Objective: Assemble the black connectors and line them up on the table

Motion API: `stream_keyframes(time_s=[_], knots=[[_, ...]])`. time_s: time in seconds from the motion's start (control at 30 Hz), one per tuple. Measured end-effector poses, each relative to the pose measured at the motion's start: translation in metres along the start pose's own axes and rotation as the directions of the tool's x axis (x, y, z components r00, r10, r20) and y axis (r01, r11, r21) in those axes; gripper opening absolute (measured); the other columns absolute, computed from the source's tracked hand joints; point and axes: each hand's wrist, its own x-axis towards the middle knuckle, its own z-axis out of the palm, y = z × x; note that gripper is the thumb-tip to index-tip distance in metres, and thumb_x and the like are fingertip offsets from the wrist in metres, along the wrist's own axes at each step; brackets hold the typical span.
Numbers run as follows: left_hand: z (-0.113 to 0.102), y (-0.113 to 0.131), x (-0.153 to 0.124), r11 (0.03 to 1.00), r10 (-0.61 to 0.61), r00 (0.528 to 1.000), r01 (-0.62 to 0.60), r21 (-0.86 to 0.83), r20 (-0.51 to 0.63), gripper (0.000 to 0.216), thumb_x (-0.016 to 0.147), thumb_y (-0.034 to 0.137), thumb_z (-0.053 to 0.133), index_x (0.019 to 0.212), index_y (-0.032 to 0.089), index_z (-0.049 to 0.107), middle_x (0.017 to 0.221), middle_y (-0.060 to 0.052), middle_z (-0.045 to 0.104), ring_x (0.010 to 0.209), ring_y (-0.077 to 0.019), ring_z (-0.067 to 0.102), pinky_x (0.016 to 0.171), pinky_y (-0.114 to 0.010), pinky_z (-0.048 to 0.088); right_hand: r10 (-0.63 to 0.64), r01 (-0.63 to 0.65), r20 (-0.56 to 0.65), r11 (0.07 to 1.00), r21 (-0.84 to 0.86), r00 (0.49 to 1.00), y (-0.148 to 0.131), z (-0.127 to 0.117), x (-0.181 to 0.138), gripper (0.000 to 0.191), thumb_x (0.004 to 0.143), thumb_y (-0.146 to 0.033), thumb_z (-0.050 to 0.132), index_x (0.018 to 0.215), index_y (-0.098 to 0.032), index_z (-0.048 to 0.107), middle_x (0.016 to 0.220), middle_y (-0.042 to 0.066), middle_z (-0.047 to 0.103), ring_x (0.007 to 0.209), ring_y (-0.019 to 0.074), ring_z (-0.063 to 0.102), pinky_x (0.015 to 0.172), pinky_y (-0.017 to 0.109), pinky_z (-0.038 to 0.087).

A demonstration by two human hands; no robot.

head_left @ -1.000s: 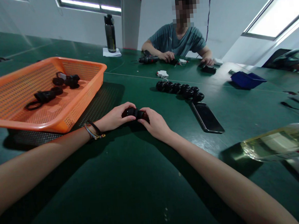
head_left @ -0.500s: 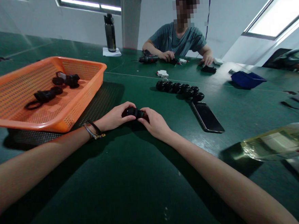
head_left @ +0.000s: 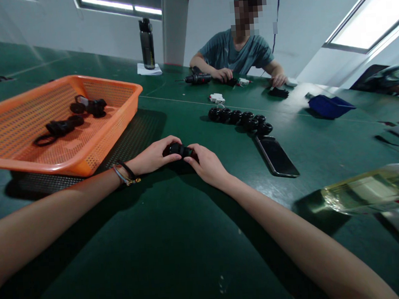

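Between my two hands is a small black cylindrical part (head_left: 176, 149), held just over the green table (head_left: 178, 242). My left hand (head_left: 157, 156) is closed around its left end, the thumb along the near side. On the right end, my right hand (head_left: 205, 165) pinches with thumb and fingers. My fingers hide both ends, so its exact kind is unclear. Ahead and to the right, several round black parts (head_left: 235, 117) stand in a row, with a phone (head_left: 277, 157) lying at the near end of the row.
An orange basket (head_left: 84, 163) with black parts (head_left: 61, 127) stands at left. To the right are a bottle of yellowish liquid (head_left: 369, 190) and a blue tray (head_left: 331, 106). Across the table, a person (head_left: 237, 51) handles dark parts near a power drill (head_left: 197, 78). A dark bottle (head_left: 147, 46) stands behind.
My hands and the black part look unmoved. Across the table, the person's hand on the right side of the view has shifted slightly.
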Motion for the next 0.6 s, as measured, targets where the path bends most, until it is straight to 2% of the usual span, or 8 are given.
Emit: stream_keyframes(time_s=[0.6], knots=[[-0.0003,0.0006,-0.0004,1.0,-0.005,1.0,0.005,-0.012,0.001,0.036,0.075,0.037,0.05,0.104,0.015,0.049,0.099,-0.005,0.057,0.085,-0.0186,0.053,0.078,-0.03,0.041,0.009,-0.008,0.028,0.999,-0.035,1.0,-0.0001,-0.0006,0.0009,0.026,0.086,-0.029,0.044,0.104,-0.012,0.052,0.089,0.009,0.06,0.077,0.0166,0.053,0.069,0.029,0.041]])
